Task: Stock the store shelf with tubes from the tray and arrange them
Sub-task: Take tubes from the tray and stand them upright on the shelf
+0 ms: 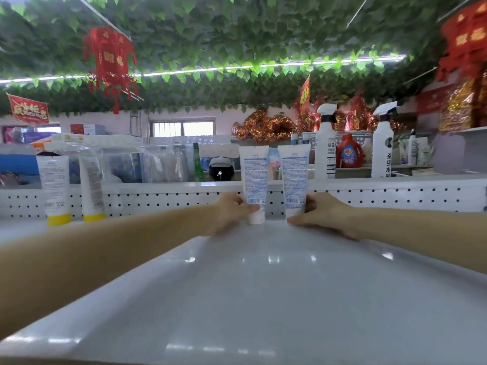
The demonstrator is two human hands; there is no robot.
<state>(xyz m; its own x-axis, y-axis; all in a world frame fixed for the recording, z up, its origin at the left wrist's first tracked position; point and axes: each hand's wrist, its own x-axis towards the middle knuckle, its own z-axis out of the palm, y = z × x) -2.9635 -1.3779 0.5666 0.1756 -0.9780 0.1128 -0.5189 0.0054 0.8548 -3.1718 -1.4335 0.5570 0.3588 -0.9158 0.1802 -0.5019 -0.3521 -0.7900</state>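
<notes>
Two white tubes stand cap-down on the shelf (263, 285), one per hand. The left-hand tube (254, 177) is gripped low by my left hand (232, 212), thumb across its front just above the cap. The right-hand tube (294, 177) is pinched near its base by my right hand (322, 214). They stand close but apart, between my hands, just before the pegboard back panel (395, 196).

To finish well, I'd seat both caps flat, square the printed faces alike, then loosen my fingers slowly so neither tips.

Outward from my left hand I count two yellow-capped tubes (54, 188). Beyond my right hand are two spray bottles (326, 143) and one red detergent jug (349, 151). I see no tray.
</notes>
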